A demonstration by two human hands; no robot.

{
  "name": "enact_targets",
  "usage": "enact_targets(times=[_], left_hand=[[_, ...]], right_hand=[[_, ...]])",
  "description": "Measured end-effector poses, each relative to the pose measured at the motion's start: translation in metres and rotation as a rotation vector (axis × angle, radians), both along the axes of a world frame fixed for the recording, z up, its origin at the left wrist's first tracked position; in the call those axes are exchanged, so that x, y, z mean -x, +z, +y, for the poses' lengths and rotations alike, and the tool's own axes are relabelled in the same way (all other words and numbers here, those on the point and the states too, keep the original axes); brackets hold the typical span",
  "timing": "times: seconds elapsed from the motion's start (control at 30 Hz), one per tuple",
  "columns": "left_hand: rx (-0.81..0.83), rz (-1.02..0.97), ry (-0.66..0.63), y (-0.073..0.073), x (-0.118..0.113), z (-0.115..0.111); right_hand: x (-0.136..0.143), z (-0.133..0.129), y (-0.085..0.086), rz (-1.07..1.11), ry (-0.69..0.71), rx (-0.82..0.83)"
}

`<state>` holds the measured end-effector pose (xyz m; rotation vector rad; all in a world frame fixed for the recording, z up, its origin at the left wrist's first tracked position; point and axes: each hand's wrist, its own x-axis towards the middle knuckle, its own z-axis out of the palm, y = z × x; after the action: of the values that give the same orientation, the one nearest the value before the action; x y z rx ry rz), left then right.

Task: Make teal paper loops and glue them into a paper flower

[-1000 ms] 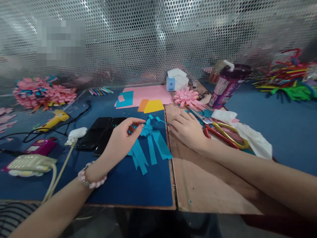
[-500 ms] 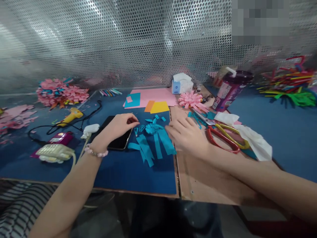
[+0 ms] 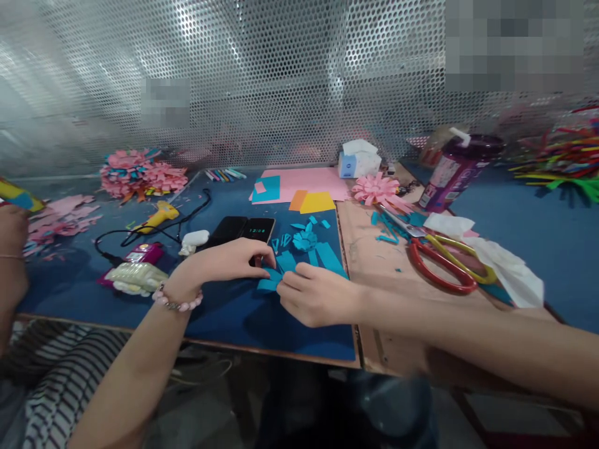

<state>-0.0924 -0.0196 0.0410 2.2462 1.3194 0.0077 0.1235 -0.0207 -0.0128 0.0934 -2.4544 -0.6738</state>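
Both of my hands meet low over several blue paper strips on the blue table mat. The thumb and fingertips of my left hand close on the edge of one blue paper strip. My right hand is curled beside it, its bent fingers on the same pile; they partly hide what they grip. Just beyond the strips lies a small blue paper flower with loose cut blue petals around it. A phone with a lit clock lies behind my left hand.
Red-and-yellow-handled scissors and crumpled tissue lie right. Behind stand a purple cup, a pink paper flower and a tissue box. A yellow glue gun with its cord lies left, near another person's hand.
My right hand has moved left and nearer to me, over the strips, meeting my left hand. The phone screen has lit up. Another person's hand has appeared at the left edge.
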Motion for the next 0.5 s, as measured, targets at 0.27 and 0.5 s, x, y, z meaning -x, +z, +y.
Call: enact_targets(times=[0.27, 0.5], left_hand=[[0.018, 0.023, 0.01, 0.005, 0.002, -0.011], [0.041, 0.04, 0.078, 0.006, 0.0, -0.02]], right_hand=[[0.002, 0.0, 0.0, -0.078, 0.0, 0.014], [-0.041, 0.039, 0.012, -0.051, -0.288, 0.285]])
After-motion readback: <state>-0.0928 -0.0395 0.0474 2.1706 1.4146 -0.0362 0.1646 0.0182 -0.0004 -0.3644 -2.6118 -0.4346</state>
